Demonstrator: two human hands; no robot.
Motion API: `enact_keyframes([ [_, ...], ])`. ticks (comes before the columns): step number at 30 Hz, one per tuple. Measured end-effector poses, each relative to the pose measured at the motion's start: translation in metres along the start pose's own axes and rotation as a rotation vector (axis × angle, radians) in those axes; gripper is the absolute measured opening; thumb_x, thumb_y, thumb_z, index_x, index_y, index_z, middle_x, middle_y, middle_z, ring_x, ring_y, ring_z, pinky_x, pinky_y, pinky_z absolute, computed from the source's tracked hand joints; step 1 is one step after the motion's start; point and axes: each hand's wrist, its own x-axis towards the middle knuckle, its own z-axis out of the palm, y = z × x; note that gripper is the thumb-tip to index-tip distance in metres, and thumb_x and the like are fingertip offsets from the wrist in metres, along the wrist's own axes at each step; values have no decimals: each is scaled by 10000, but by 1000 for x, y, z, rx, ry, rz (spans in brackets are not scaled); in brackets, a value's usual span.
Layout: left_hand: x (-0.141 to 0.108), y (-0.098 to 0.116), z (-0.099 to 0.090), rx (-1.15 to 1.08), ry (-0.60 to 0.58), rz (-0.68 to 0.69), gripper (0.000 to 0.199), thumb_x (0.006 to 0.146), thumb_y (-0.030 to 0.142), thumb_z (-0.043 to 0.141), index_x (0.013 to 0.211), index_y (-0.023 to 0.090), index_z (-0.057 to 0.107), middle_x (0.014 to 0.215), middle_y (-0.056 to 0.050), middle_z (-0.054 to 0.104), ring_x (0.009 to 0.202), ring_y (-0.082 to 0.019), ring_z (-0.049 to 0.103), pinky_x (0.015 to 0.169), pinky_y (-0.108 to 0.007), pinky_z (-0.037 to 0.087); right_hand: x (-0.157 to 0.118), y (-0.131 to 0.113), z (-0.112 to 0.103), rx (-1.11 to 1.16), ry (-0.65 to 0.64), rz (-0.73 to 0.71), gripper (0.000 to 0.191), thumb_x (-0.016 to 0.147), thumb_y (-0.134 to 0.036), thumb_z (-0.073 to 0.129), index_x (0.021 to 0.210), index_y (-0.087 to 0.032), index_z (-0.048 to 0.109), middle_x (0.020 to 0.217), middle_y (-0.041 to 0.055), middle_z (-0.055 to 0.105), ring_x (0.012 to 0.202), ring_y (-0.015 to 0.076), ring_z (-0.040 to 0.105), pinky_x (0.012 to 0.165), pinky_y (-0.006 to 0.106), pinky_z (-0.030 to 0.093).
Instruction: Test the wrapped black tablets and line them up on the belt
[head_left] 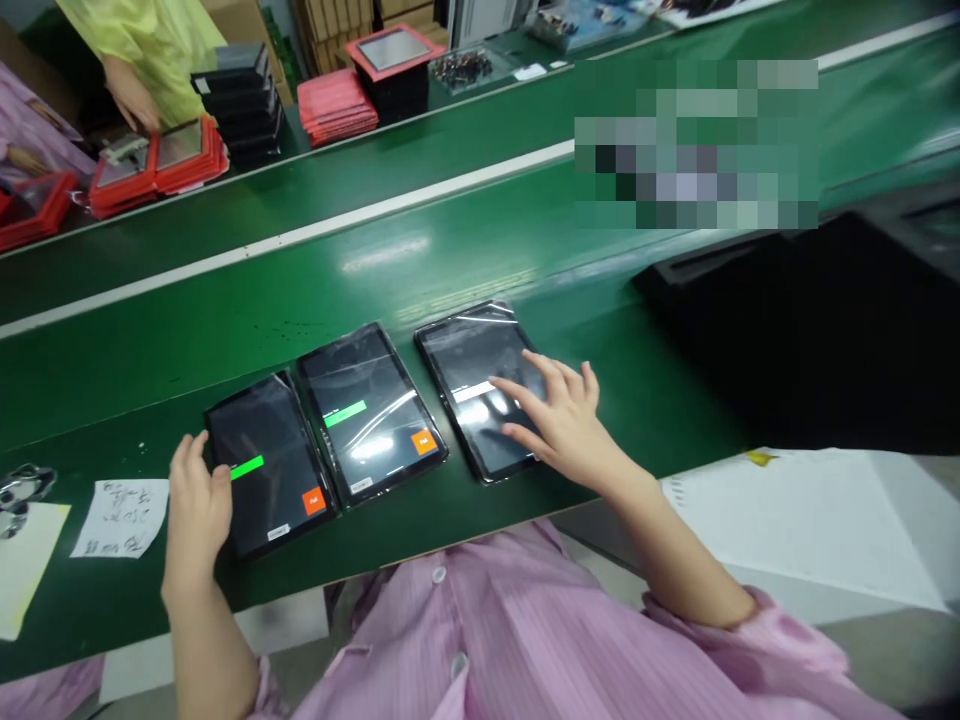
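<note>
Three black tablets lie side by side on the green bench. My right hand (566,415) is spread over the right tablet (480,345), its fingertips at the screen near a white bar; whether they press the glass I cannot tell. At the outer edge of the left tablet (274,500) is my left hand (196,515), fingers stretched and thumb by the screen's border. Both the left tablet and the middle tablet (375,400) show a green bar and an orange button. Clear film with loose edges seems to cover the screens.
A handwritten paper note (120,518) and a yellowish sheet (30,565) lie at left. A large black object (817,330) occupies the right. Across the bench are red-framed tablets (180,145), red sleeves (337,105), a dark stack (238,100) and another person's hand (133,95).
</note>
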Motion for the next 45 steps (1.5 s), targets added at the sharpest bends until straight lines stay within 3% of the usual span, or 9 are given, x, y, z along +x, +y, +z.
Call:
enact_keyframes([
  [9, 128, 92, 51, 75, -306, 381, 638, 1001, 532, 248, 1403, 109, 507, 1405, -187, 562, 1330, -327, 502, 1132, -501, 369, 1, 82, 43, 865, 83, 220, 663, 989, -633, 80, 1540, -288, 206, 1450, 164, 513, 1279, 276, 557, 1009, 512, 482],
  [13, 146, 112, 69, 154, -426, 386, 574, 1000, 469, 267, 1298, 122, 615, 1271, -160, 668, 1210, -313, 600, 1102, -505, 384, 9, 76, 55, 1030, 19, 206, 698, 969, -620, -55, 1566, -277, 62, 1554, 161, 425, 1351, 223, 519, 1028, 472, 483],
  [17, 143, 118, 69, 148, -454, 398, 531, 1016, 439, 256, 1320, 191, 614, 1306, -112, 670, 1257, -284, 577, 1189, -593, 192, 10, 60, 53, 1036, -20, 194, 727, 956, -628, -82, 1576, -258, 0, 1588, 165, 374, 1373, 215, 499, 1054, 468, 464],
  [22, 144, 79, 44, 149, -423, 333, 518, 1019, 475, 260, 1428, 298, 524, 1397, -82, 616, 1329, -309, 517, 1152, -727, -28, 11, 63, 57, 1114, 21, 192, 716, 956, -606, -79, 1574, -287, 95, 1542, 153, 453, 1365, 235, 510, 1052, 518, 462],
  [25, 141, 24, 20, 215, -256, 104, 550, 999, 513, 254, 1321, 258, 620, 1364, -129, 621, 1317, -370, 509, 1132, -739, 146, 10, 71, 60, 1238, 21, 244, 706, 960, -627, -11, 1547, -311, 222, 1496, 132, 515, 1356, 253, 520, 1060, 545, 455],
  [29, 117, -35, 5, 14, -269, -64, 639, 958, 576, 254, 1143, 152, 694, 1229, -161, 668, 1195, -318, 585, 1080, -508, 413, 15, 82, 61, 1337, -11, 338, 639, 969, -634, 120, 1467, -335, 385, 1431, 101, 579, 1304, 264, 569, 1040, 544, 484],
  [34, 100, -41, 17, -227, -138, -151, 653, 949, 589, 231, 1089, 144, 687, 1195, -116, 671, 1143, -244, 594, 1041, -352, 439, 48, 86, 36, 1086, -88, 446, 564, 960, -629, 324, 1405, -307, 453, 1173, 115, 707, 1083, 318, 682, 898, 545, 562],
  [40, 133, -5, 18, -11, -433, -63, 488, 869, 631, 454, 894, 215, 708, 997, -54, 708, 975, -251, 624, 895, -338, 447, 103, 11, -14, 403, 14, -144, 534, 992, -502, 423, 1378, -150, 531, 1348, 197, 585, 1266, 343, 532, 1081, 533, 411],
  [45, 144, 22, 29, -56, -484, 52, 428, 865, 581, 481, 835, 200, 674, 887, -51, 679, 845, -225, 618, 803, -332, 459, 142, -52, 8, 192, -162, -477, 489, 1022, -487, 365, 1410, -246, 543, 1458, 161, 506, 1342, 365, 446, 1080, 610, 359],
])
